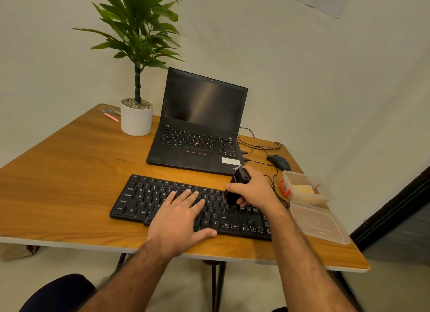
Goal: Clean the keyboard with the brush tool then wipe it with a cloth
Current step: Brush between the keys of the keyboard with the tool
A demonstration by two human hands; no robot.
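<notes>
The black keyboard is lying near the front edge of the desk, slightly askew to that edge. The left hand is resting flat on the middle keys, fingers straight and spread, thumb reaching along the keyboard's front rim. The right hand is gripping the black brush tool, fingers curled around its body, with the lower end touching the keys on the right part of the keyboard; the bristles are blurring and hard to make out.

Just behind the keyboard an open black laptop is sitting with a dark screen. A white pot holding a green plant is standing beside it toward the back left corner, with a pink marker lying near that corner. At the right edge a black mouse is trailing cables past the right wrist. A clear plastic container with red clips is holding something yellow, possibly the cloth, and its lid is lying just in front of it, close beside the right forearm.
</notes>
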